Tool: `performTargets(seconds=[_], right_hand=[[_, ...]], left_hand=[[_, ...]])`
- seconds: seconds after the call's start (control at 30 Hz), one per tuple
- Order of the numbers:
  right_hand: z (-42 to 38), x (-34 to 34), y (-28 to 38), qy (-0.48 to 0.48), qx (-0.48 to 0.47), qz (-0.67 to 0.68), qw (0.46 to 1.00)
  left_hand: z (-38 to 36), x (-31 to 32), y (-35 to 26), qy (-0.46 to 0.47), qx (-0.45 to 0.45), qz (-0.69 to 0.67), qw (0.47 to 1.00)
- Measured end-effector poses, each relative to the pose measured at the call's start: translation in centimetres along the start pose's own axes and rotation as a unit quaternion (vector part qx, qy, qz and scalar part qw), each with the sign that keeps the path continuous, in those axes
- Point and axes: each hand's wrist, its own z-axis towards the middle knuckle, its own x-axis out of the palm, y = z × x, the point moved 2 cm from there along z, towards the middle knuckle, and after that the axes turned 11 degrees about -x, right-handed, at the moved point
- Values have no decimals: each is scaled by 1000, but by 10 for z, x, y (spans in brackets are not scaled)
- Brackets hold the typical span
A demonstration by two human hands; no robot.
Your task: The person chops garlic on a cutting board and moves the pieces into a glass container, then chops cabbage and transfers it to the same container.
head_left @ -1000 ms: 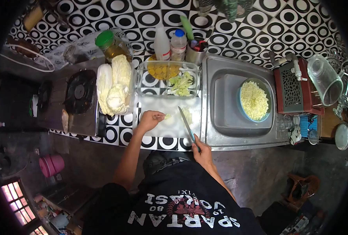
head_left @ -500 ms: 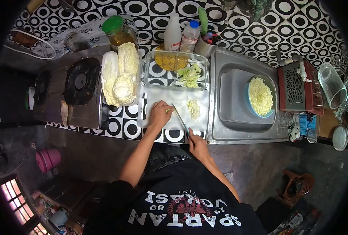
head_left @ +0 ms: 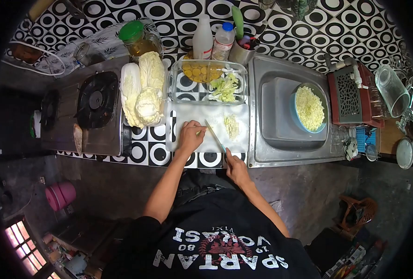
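My left hand (head_left: pixel 192 135) rests on the translucent cutting board (head_left: pixel 181 114), fingers pinched on a small pale-green cabbage piece (head_left: pixel 199 133) that they mostly cover. In my right hand (head_left: pixel 237 168) is a knife (head_left: pixel 214 132). Its thin blade slants up and left across the board, with the tip close to my left fingertips. Right of the blade lies a small heap of chopped cabbage (head_left: pixel 231 127). Behind the board, a divided glass container (head_left: pixel 171 88) holds leafy cabbage pieces (head_left: pixel 225 87) in its right compartment.
Whole napa cabbages (head_left: pixel 143 93) sit left of the board, beside the stove (head_left: pixel 94 97). At right, a blue bowl (head_left: pixel 296 122) of chopped cabbage (head_left: pixel 309 108) stands in the sink (head_left: pixel 262 153). Bottles (head_left: pixel 223 42) and a green-lidded jar (head_left: pixel 139 39) line the back.
The knife has shifted slightly up and right in the view, and my right hand with it. My left hand keeps its place on the board. The whole view has tilted a little.
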Motion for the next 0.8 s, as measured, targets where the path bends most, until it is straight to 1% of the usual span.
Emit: performTargets(seconds=[0.1, 0.17, 0.2, 0.23, 0.27, 0.3, 0.33, 0.43, 0.5, 0.57, 0.67, 0.73, 0.8], right_hand=[[-4, -3, 3, -14, 10, 31, 999], [10, -11, 13, -39, 0, 36, 999], [18, -19, 21, -8, 14, 30, 999], [23, -26, 31, -9, 14, 30, 999], [28, -33, 39, 12, 34, 19, 999], [29, -36, 42, 34, 54, 7, 998], [28, -34, 40, 34, 54, 6, 998], [18, -16, 31, 32, 29, 4, 999], [9, 2, 20, -4, -11, 23, 1000], [6, 16, 10, -7, -10, 28, 1000], [15, 21, 7, -20, -15, 20, 999], [25, 19, 5, -4, -8, -13, 1000], [23, 19, 4, -10, -12, -13, 1000]], left_hand=[[1, 3, 5, 12, -9, -25, 1000], [2, 4, 6, -49, -29, -51, 997], [2, 2, 5, -48, -28, -51, 997], [2, 0, 4, -20, -56, -51, 997], [3, -1, 3, 9, -84, -51, 995], [3, -1, 4, 10, -84, -52, 995], [3, -1, 5, 9, -75, -49, 996], [2, 1, 7, -3, -61, -44, 997], [1, 3, 7, -16, -55, -44, 997], [1, 3, 7, -18, -55, -42, 997], [2, 3, 8, 0, -66, -45, 997], [1, 2, 7, 6, -59, -36, 998], [2, 0, 7, 7, -51, -26, 998]])
